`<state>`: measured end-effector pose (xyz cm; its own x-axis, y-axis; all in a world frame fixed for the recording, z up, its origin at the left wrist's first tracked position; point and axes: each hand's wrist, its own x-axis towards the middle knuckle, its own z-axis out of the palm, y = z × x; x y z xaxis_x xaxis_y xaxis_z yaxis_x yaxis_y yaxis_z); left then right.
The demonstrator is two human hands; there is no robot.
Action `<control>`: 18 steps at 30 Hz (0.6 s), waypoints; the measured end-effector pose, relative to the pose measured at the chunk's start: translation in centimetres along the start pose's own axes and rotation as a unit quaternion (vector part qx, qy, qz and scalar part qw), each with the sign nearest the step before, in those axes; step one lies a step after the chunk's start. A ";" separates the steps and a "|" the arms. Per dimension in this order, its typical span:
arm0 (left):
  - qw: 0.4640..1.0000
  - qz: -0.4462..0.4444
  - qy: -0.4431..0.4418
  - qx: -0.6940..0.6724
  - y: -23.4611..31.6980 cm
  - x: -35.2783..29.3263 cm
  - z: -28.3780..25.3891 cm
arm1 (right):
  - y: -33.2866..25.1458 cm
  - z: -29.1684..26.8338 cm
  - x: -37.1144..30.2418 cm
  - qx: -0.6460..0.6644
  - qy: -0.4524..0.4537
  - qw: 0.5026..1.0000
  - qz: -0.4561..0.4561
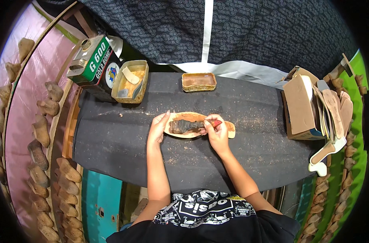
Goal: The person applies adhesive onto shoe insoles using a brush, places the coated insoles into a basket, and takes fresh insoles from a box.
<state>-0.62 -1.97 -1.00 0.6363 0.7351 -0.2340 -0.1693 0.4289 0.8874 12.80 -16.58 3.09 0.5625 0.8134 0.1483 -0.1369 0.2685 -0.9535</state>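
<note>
Over the middle of the dark table, my left hand [156,128] grips the left end of a pale tan insole-shaped piece [231,130], thumb along its edge. My right hand [218,137] is closed on a brush with a red end [215,122], pinched between thumb and fingers. The brush's dark, caked-looking length [185,126] lies across the insole, its left end close to my left hand. What exactly the dark part consists of is hard to make out. The underside of the insole is hidden.
A rectangular tin of brownish liquid [198,82] stands beyond my hands. To the left are a tan tub with scrapers [120,92] and a metal can [96,73]. A cardboard box [300,107] of insoles stands right. Wooden shoe lasts [40,129] line the side racks. Crumbs dot the tablecloth.
</note>
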 end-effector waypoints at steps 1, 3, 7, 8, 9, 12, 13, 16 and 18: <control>1.000 0.004 -0.004 0.012 0.1 -0.1 0.1 | 0.1 -0.5 -0.2 -0.011 0.014 1.000 0.001; 1.000 0.004 -0.005 0.021 0.3 -0.2 0.2 | -0.1 -1.6 -0.6 -0.016 0.044 0.999 0.002; 0.999 0.010 -0.004 0.031 0.2 -0.1 -0.1 | 0.0 -4.6 -1.4 -0.049 0.076 0.996 0.005; 0.999 0.011 0.000 0.040 0.2 -0.1 -0.1 | 0.1 -5.2 -1.5 -0.051 0.077 0.996 -0.004; 0.999 0.012 0.002 0.049 0.1 0.0 -0.1 | -0.2 -5.5 -1.5 -0.058 0.080 0.995 -0.006; 0.998 0.008 0.003 0.057 0.2 0.1 0.2 | -1.2 -4.9 -1.5 -0.056 0.094 0.994 -0.015; 0.998 0.007 0.001 0.059 0.2 0.0 0.2 | -1.6 -4.2 -1.4 -0.047 0.102 0.993 -0.022; 0.998 0.008 -0.011 0.055 0.2 0.1 0.1 | -1.4 -1.9 -0.7 -0.011 0.047 0.998 -0.027; 0.999 0.007 -0.018 0.051 0.2 0.0 0.1 | -0.9 -0.1 -0.2 0.007 0.024 0.999 -0.025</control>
<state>-0.61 -1.97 -0.80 0.6609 0.7210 -0.2082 -0.1019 0.3610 0.9270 12.88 -17.03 3.89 0.6080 0.7725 0.1832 -0.1185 0.3165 -0.9412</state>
